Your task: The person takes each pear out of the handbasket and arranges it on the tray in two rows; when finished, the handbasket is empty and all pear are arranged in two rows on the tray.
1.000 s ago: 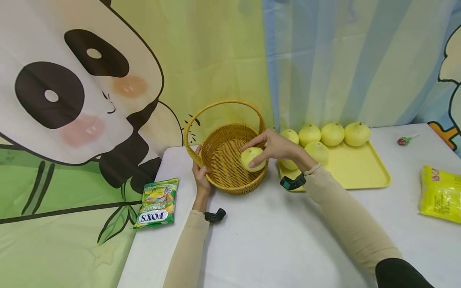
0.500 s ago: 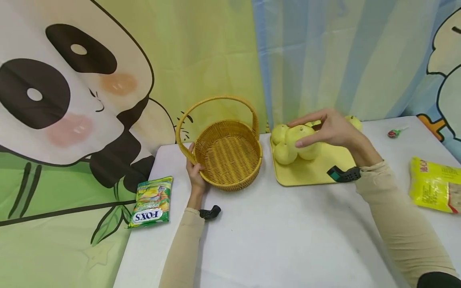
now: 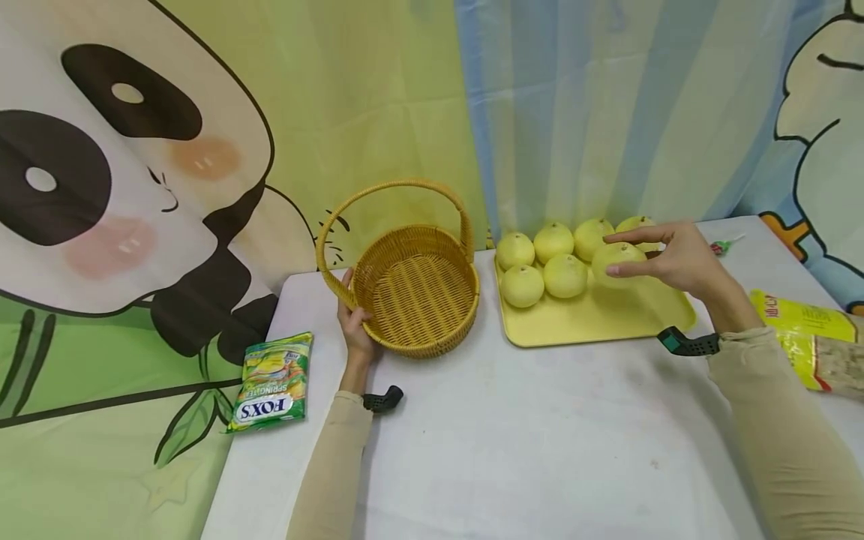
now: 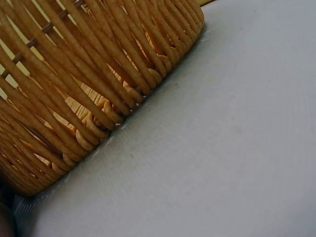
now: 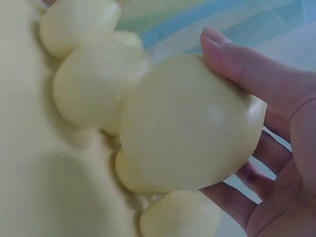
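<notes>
My right hand (image 3: 685, 259) holds a pale yellow round fruit (image 3: 619, 264) between thumb and fingers, over the yellow tray (image 3: 607, 322). In the right wrist view, the held fruit (image 5: 187, 123) fills the middle, thumb on one side and fingers behind. I cannot tell whether it touches the tray. Several like fruits stand in the tray: a back row and two in front, one being this fruit (image 3: 565, 275). My left hand (image 3: 355, 324) grips the rim of an empty wicker basket (image 3: 418, 346), thumb over the edge. The left wrist view shows the basket's woven side (image 4: 98, 74) on the white table.
A green candy bag (image 3: 272, 382) lies left of the basket, near the table's left edge. At the right are a yellow packet (image 3: 799, 330), partly behind my right arm, and a lollipop (image 3: 721, 246). A printed curtain (image 3: 378, 112) hangs close behind the table.
My right hand has carried the fruit out of the basket and rightward over the tray to its front row. The left hand keeps its grip on the basket. The head view has shifted right.
</notes>
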`<state>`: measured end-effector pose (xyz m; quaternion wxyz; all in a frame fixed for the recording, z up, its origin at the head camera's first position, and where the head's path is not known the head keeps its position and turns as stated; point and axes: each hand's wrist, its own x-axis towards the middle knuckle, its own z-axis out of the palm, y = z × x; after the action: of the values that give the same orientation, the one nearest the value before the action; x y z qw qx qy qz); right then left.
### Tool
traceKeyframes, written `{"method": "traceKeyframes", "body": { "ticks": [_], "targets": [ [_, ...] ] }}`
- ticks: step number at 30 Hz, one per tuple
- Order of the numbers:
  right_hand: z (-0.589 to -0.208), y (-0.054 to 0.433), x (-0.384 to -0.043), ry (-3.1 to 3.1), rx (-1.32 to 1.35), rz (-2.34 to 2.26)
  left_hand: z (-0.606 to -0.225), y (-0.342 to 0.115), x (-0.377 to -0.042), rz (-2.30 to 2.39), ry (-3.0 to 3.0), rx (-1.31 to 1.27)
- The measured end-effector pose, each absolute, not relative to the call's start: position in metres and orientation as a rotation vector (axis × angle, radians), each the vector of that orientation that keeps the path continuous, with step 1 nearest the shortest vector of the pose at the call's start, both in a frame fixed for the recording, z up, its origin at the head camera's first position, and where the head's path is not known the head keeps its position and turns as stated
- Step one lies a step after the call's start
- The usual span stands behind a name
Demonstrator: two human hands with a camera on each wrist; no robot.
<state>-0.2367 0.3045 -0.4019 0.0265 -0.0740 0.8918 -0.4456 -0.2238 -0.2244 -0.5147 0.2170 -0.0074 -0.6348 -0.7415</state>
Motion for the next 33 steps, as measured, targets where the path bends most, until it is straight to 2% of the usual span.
{"method": "traceKeyframes", "body": {
  "ticks": [9,19,33],
  "targets": [
    [-0.441,0.316,-0.239,2.772,-0.105,-1.483,-0.517,-0.223,-0.223,-2.068,-1.752,-0.026],
    [-0.462,0.314,-0.239,2.710,-0.064,-1.570,-0.517,-0.220,-0.224,-2.059,-1.754,-0.029],
    [-0.474,0.314,-0.235,2.806,-0.222,-1.515,-0.521,-0.217,-0.224,-2.085,-1.725,-0.030]
  ]
}}
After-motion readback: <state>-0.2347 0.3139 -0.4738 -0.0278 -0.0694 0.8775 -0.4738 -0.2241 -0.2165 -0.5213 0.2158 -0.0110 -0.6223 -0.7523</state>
